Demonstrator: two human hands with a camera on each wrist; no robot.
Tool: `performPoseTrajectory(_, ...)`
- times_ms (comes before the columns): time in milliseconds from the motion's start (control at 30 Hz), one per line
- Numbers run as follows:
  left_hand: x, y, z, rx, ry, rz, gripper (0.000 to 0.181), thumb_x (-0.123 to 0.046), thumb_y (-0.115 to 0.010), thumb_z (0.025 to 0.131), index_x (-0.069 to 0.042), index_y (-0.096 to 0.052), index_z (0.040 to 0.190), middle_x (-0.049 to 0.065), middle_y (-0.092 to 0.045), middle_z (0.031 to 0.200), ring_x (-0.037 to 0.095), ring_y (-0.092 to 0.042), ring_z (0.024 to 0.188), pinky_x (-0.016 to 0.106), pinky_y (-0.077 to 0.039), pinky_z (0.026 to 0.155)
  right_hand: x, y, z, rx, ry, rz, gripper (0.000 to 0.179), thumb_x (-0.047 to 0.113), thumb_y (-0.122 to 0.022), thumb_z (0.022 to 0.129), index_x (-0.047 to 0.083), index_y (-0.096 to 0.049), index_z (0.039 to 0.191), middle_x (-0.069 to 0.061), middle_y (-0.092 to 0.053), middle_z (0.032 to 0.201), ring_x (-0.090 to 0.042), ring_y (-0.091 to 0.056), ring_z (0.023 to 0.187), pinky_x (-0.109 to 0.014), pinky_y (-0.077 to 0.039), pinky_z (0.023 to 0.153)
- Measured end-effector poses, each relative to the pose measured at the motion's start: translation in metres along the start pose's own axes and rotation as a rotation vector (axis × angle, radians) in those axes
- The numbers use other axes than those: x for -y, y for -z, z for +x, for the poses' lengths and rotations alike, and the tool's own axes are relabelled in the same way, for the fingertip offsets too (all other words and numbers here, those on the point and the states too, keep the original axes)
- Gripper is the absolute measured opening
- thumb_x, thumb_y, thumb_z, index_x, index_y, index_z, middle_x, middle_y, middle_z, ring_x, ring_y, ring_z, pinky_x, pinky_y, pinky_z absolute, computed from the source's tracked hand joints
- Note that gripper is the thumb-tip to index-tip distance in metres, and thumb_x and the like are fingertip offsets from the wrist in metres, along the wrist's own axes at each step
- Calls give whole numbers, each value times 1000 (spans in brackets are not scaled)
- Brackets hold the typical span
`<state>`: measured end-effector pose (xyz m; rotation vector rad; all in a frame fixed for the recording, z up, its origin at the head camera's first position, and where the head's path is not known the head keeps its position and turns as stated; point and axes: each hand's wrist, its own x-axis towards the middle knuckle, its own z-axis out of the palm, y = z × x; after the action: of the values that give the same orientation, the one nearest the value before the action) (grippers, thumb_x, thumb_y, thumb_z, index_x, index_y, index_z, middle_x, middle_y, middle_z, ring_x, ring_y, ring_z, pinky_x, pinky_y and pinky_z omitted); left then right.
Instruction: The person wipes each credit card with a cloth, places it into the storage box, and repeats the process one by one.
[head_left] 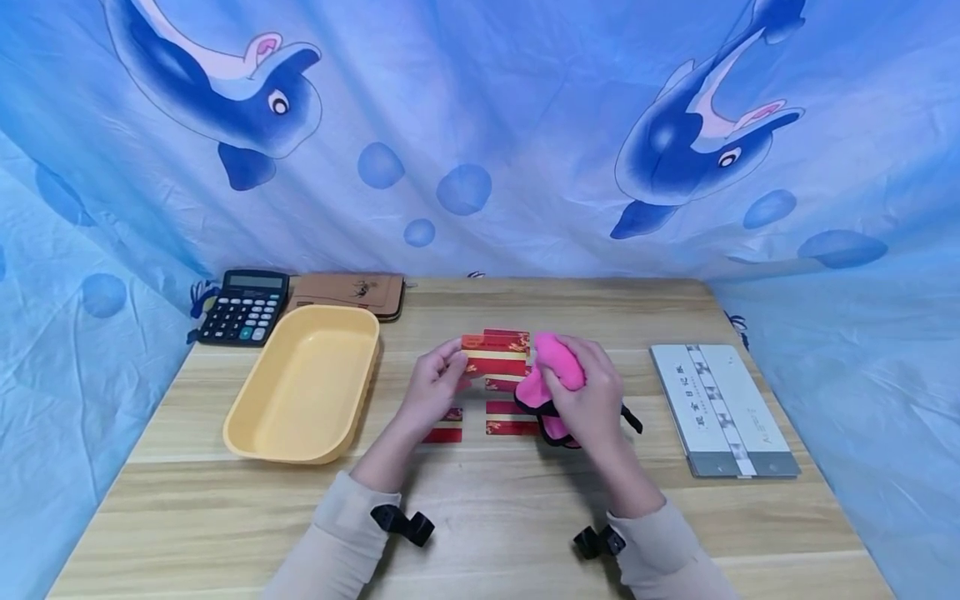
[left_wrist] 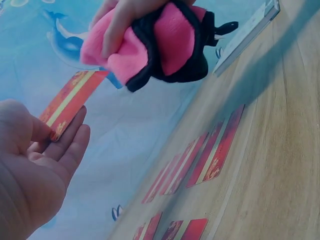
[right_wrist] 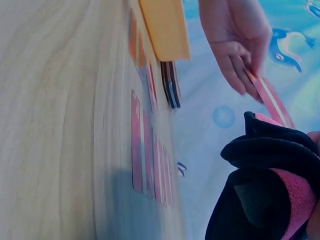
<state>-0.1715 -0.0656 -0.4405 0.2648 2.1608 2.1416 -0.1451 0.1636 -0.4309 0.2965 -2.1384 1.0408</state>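
Note:
My left hand pinches a red card with a gold stripe by its left end, thumb on top, held above the table. My right hand grips a bunched pink cloth with black edging close to the card's right end. In the head view a black strap end pokes out to the right of the cloth. Below the hands, several similar red and gold cards lie flat on the wooden table; the hands and cloth partly hide them. The right wrist view shows the cloth's black side.
A yellow plastic basin stands left of the hands. Behind it lie a black calculator and a brown wallet-like case. To the right is a grey-white notebook. A blue dolphin-print curtain hangs behind the table.

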Motion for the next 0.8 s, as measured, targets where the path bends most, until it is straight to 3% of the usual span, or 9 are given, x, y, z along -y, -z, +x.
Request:
performPoseTrajectory(267, -2, 3, -2, -64, 45, -57, 39, -6, -48, 107, -3, -51, 145, 22, -67, 126, 26, -71, 103, 58, -53, 98, -5, 14, -3, -11, -28, 13, 43, 9, -88, 78, 3, -73, 117, -13, -72, 112, -29, -69, 99, -45, -60, 79)
performPoseTrajectory(400, 0, 1, -6, -68, -21, -60, 52, -2, -49, 105, -15, -38, 155, 26, -68, 103, 29, -70, 93, 50, -57, 94, -5, 20, -8, -21, -69, 23, 44, 8, -88, 77, 5, -73, 118, -11, -72, 111, -28, -69, 97, -29, -57, 78)
performPoseTrajectory(467, 1, 1, -7, -58, -58, -78, 53, 0, -50, 105, -19, -38, 153, 27, -64, 95, 30, -68, 89, 45, -59, 92, -5, 22, -11, -20, -87, 29, 44, 8, -88, 77, 6, -73, 119, -10, -72, 111, -27, -69, 96, -20, -53, 78)
performPoseTrajectory(633, 3, 0, -11, -30, -90, 5, 33, -3, -52, 104, -11, -63, 134, 15, -69, 106, 17, -66, 89, 30, -61, 84, -8, 25, -16, -12, -88, 49, 45, 7, -88, 78, 6, -72, 120, -10, -72, 113, -25, -68, 97, -10, -48, 81)
performPoseTrajectory(700, 4, -1, -12, -15, -94, 42, 31, -6, -51, 105, -10, -67, 131, 10, -69, 118, 15, -66, 99, 30, -59, 87, -9, 26, -17, -11, -78, 53, 44, 7, -87, 78, 6, -72, 119, -9, -72, 113, -25, -68, 97, -10, -48, 81)
performPoseTrajectory(800, 4, -2, -14, 18, -104, 14, 35, -5, -45, 106, -5, -65, 134, 10, -64, 133, 22, -63, 113, 38, -57, 96, -10, 26, -18, -12, -64, 56, 44, 7, -88, 77, 7, -73, 119, -9, -72, 113, -24, -69, 95, -11, -48, 78)
